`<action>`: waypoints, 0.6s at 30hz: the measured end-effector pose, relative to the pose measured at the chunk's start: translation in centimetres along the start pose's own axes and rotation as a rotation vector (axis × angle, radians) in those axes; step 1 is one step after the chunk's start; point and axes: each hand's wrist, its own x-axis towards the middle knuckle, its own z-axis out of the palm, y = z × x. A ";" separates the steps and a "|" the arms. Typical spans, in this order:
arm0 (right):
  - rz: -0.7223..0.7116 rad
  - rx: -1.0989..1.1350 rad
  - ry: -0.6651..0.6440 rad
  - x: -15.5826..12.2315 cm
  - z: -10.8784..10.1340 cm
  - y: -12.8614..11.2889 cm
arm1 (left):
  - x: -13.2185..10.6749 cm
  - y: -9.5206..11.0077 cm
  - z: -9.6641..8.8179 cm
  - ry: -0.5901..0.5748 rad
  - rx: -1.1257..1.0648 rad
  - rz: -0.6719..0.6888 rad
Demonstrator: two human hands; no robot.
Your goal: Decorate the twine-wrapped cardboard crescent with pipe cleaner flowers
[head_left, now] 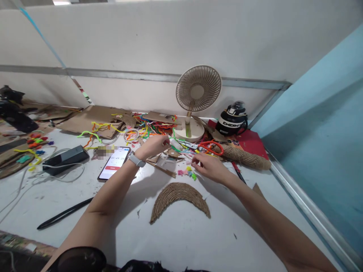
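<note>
Left hand (154, 145) and right hand (209, 166) curled, grips narrow; cannot tell if holding anything.
Small colourful pieces (185, 173) lie beside the right hand; a brown corded arc (180, 191) toward the worktop's (141, 241) near edge.

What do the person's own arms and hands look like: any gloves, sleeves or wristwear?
The left hand and right hand are ungloved, the forearms bare. A pale grey, watch-like band circles the left wrist; the right has none. Dark, sheer-looking fabric shows near the left elbow.
</note>
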 end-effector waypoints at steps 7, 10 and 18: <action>-0.119 0.015 -0.219 -0.3 0.3 0.1 | -0.2 -0.6 0.0 -0.054 0.024 0.046; -0.136 0.055 -0.244 -0.2 0.5 -0.1 | -0.3 -0.6 -0.1 -0.076 0.026 0.059; -0.214 0.075 -0.063 -0.1 0.9 -0.2 | -0.2 -0.5 -0.2 -0.105 0.025 0.054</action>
